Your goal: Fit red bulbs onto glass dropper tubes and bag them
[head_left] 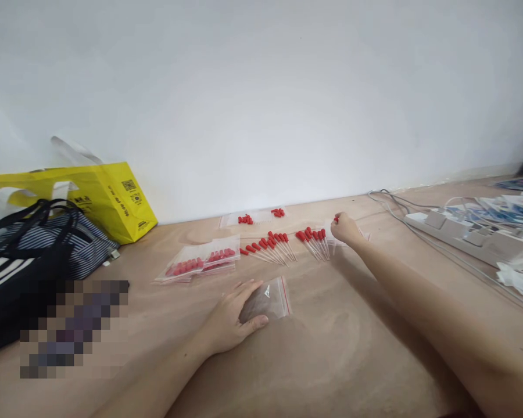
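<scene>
My left hand (233, 319) lies on the table, fingers stretched and thumb apart, over the edge of a clear zip bag (273, 295) with a red seal line. Farther right, my right hand (345, 227) is closed in a pinch, and a bit of red dropper bulb shows at its fingertips. Whether a tube hangs from that bulb is hidden. Below it lie several clear droppers (317, 247) with red bulbs, fanned side by side. Another fan of droppers (270, 247) is to their left. Part of a pale plastic bag (329, 231) shows beside my right hand.
Filled zip bags (196, 261) are stacked at left, and more bagged droppers (257, 219) lie by the wall. A yellow bag (113, 197) and a striped bag (91, 244) stand far left. On the right are a power strip (466, 235), cables (444, 244) and plastic packets (501, 209).
</scene>
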A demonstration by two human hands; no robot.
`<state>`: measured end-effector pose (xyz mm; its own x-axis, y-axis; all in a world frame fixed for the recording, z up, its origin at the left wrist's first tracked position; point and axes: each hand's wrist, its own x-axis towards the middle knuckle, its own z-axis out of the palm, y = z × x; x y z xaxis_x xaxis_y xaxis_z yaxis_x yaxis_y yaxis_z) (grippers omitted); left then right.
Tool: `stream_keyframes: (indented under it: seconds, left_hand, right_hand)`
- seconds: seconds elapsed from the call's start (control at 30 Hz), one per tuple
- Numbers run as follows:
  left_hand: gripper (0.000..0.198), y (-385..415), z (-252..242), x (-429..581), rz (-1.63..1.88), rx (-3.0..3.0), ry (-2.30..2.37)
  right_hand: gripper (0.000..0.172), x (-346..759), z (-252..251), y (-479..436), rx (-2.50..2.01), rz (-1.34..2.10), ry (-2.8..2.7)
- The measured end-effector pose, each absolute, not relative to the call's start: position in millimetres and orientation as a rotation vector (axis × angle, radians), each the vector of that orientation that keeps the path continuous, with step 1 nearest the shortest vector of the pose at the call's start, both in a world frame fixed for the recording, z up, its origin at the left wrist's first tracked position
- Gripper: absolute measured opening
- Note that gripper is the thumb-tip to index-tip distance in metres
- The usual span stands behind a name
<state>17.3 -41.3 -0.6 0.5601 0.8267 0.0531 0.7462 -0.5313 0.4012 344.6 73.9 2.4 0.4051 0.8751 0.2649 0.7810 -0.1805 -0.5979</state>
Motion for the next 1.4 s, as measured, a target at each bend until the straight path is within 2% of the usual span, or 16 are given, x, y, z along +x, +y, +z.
stream_keyframes:
  seconds: [0.17,0.23,0.3,0.53,0.7,0.93,1.13,1.4]
  left_hand:
    - [0.060,-42,1,19,0.326,2.463,1.303]
    - [0.062,-42,1,19,0.319,2.449,1.319]
    - [0.063,-42,1,19,0.316,2.446,1.322]
    - [0.062,-42,1,19,0.313,2.456,1.317]
    - [0.059,-41,3,21,0.352,2.488,1.265]
    - [0.058,-41,2,24,0.410,2.515,1.169]
    - [0.057,-37,3,17,0.434,2.521,1.143]
    - [0.052,-38,8,9,0.341,2.506,1.154]
  right_hand:
    - [0.026,307,-8,27,-1.710,0.405,-1.367]
    - [0.022,287,-17,11,-1.367,0.662,-1.208]
    - [0.021,270,-23,0,-1.209,0.786,-1.096]
    - [0.034,239,-27,-18,-1.036,1.110,-0.969]
    - [0.037,231,-25,-29,-1.054,1.335,-1.240]
    - [0.032,229,-28,-30,-0.955,1.454,-1.631]
    - [0.034,238,-30,-23,-0.812,1.399,-1.702]
    - [0.038,263,-27,-9,-0.993,1.322,-1.731]
